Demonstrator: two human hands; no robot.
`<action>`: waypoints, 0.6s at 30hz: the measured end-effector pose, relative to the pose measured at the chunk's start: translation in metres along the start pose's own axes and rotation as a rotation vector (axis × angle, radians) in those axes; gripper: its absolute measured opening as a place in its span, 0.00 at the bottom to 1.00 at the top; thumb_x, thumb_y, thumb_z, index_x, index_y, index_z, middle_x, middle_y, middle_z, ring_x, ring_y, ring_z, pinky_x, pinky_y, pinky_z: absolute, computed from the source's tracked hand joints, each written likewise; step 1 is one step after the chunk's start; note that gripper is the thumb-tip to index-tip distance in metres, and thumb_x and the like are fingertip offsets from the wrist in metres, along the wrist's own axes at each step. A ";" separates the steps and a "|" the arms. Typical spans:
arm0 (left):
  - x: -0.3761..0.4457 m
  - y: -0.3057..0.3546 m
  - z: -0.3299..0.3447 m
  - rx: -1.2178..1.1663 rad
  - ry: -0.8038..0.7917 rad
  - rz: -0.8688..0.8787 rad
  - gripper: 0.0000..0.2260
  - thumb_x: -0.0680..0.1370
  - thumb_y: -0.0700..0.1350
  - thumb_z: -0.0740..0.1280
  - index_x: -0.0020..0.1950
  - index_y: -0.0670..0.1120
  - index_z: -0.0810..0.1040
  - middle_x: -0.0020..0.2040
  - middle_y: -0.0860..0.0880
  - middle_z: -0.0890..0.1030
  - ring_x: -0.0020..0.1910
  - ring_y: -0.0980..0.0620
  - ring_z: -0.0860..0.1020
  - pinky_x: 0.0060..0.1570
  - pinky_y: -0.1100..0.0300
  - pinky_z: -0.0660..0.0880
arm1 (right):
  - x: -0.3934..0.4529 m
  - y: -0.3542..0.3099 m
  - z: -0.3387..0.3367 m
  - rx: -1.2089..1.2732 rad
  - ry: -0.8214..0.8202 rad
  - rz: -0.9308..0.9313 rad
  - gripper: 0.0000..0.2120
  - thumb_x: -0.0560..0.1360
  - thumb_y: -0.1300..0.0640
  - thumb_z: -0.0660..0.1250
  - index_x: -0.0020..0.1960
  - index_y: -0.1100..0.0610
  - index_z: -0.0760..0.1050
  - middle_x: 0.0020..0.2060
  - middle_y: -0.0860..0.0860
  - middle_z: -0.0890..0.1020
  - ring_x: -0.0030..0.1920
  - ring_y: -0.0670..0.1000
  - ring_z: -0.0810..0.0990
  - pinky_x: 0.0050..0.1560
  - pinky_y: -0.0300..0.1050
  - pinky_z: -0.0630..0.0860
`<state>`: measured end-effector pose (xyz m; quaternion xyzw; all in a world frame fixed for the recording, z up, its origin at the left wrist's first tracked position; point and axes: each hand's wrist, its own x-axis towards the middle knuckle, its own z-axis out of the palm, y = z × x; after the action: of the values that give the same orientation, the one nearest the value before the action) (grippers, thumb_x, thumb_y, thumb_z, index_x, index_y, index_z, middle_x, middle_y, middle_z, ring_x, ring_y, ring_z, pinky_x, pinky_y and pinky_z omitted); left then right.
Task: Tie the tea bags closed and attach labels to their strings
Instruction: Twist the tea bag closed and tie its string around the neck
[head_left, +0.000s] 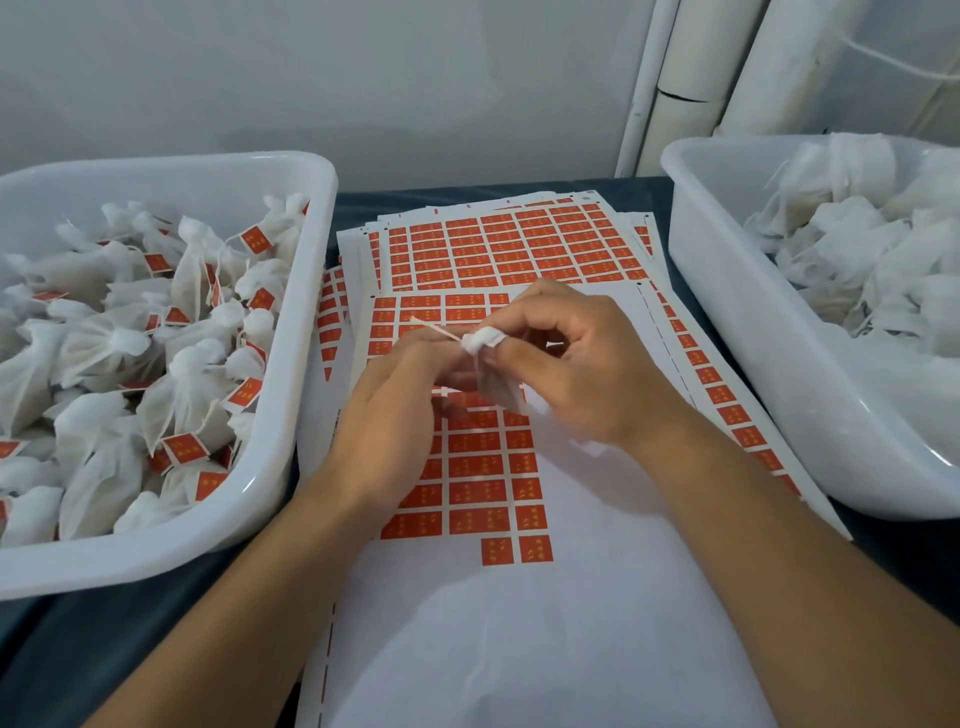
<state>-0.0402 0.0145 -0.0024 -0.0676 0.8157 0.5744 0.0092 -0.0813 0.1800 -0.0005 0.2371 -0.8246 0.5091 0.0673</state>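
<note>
My left hand (400, 395) and right hand (566, 358) both pinch one tea bag (485, 364), its string (434, 328) pointing to 10 o'clock. Label sheets (519, 249) fill the counter (649, 197) between bins at 9 (306, 291) and 3 o'clock (691, 249).

Between the left white tub (291, 415) of tied, labelled tea bags and the right white tub (727, 332) of loose bags runs a flat lane covered by sheets of red labels (498, 249). Both tub walls flank it closely. White pipes (691, 78) and the wall close the far end.
</note>
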 end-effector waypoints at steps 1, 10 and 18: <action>-0.001 0.001 0.001 -0.007 -0.019 0.014 0.16 0.85 0.56 0.55 0.52 0.58 0.83 0.49 0.66 0.83 0.49 0.71 0.79 0.49 0.63 0.74 | 0.000 0.000 -0.001 0.018 0.015 -0.004 0.03 0.78 0.50 0.71 0.50 0.41 0.81 0.46 0.36 0.80 0.52 0.43 0.79 0.49 0.34 0.79; -0.007 0.007 0.007 -0.121 -0.021 0.183 0.14 0.78 0.60 0.64 0.46 0.57 0.87 0.46 0.61 0.86 0.50 0.62 0.83 0.47 0.68 0.78 | 0.002 -0.003 -0.005 0.080 0.056 0.037 0.04 0.80 0.55 0.69 0.51 0.47 0.83 0.46 0.41 0.83 0.50 0.45 0.81 0.47 0.35 0.80; 0.001 0.002 0.008 0.062 0.314 0.389 0.06 0.75 0.60 0.68 0.44 0.60 0.82 0.51 0.57 0.79 0.53 0.64 0.76 0.45 0.78 0.72 | 0.003 -0.009 -0.003 0.139 0.031 0.112 0.05 0.81 0.55 0.68 0.49 0.49 0.82 0.35 0.37 0.81 0.40 0.41 0.81 0.37 0.29 0.75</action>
<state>-0.0415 0.0228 -0.0033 0.0026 0.8221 0.5223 -0.2266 -0.0804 0.1780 0.0091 0.1869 -0.7981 0.5718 0.0347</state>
